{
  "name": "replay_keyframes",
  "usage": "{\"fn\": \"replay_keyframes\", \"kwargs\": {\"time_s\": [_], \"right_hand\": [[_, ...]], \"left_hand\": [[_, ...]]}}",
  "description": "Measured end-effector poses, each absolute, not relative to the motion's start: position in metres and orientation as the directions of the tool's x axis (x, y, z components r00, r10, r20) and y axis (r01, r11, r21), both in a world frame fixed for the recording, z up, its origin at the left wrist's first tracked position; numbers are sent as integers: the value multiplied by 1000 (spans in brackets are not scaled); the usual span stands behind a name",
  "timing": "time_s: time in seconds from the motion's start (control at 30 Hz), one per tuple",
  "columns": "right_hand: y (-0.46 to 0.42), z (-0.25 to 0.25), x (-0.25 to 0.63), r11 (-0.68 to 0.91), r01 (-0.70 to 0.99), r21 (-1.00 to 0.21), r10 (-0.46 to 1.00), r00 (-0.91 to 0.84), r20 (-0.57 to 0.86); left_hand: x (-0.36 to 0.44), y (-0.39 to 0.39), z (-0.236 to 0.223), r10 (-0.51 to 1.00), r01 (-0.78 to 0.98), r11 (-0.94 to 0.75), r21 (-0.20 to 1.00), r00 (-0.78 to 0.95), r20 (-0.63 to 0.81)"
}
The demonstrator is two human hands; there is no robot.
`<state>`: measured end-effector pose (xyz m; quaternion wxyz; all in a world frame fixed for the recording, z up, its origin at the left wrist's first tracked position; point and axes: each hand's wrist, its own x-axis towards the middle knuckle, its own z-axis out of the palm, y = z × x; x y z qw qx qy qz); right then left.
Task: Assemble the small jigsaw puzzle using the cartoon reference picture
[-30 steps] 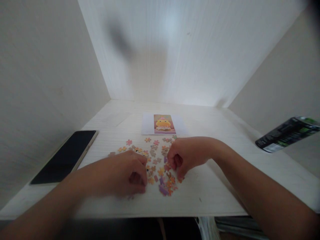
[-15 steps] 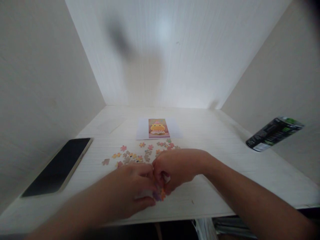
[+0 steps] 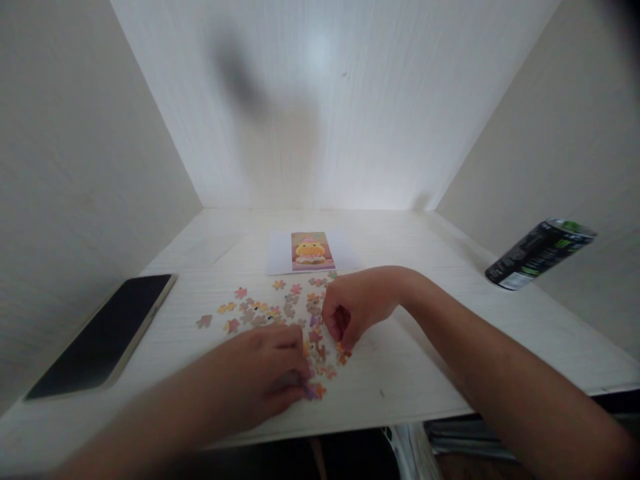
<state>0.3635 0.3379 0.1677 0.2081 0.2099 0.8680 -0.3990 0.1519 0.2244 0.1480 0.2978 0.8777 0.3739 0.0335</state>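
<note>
The left hand (image 3: 267, 370) is resting palm down on the white desk (image 3: 450, 347), at the near edge of a scatter of small jigsaw puzzle pieces (image 3: 280, 310). Its fingers are curled inward with the fingertips (image 3: 300, 387) pressing against a purple and orange piece (image 3: 314, 392) at the near end of the scatter; whether the piece is being pinched or only touched cannot be determined from this view.

The right hand (image 3: 357, 303) is hovering just above the right side of the scatter, fingers bent downward and drawn close together. The fingertips (image 3: 345, 340) are pointing at an orange piece (image 3: 343, 357) lying just beneath them; whether anything is being gripped cannot be determined.

The two hands are near each other but are not touching. The puzzle pieces are lying flat in a loose spread across the middle of the desk, between the hands and a reference picture (image 3: 309, 251) showing a yellow figure on a pink ground, printed on a white sheet lying flat farther back.

A smartphone (image 3: 103, 333) with a dark screen is lying face up at the left of the desk, well apart from the pieces. A black and green can (image 3: 540, 253) is showing at the right side.
</note>
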Motion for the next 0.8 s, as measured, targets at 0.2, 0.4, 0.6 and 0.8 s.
{"fn": "replay_keyframes", "kwargs": {"time_s": [0.2, 0.4, 0.6, 0.8], "right_hand": [[340, 165, 363, 617, 555, -558, 245, -809, -534], [343, 163, 365, 602, 564, -566, 298, -815, -496], [341, 162, 363, 630, 563, -535, 316, -815, -486], [341, 163, 364, 641, 569, -515, 318, -808, -497]], "left_hand": [[144, 227, 154, 659, 645, -552, 529, 726, -198], [128, 226, 160, 634, 602, -537, 590, 750, -188], [142, 224, 160, 592, 660, -580, 477, 744, -309], [125, 228, 158, 655, 659, -560, 502, 723, -219]]}}
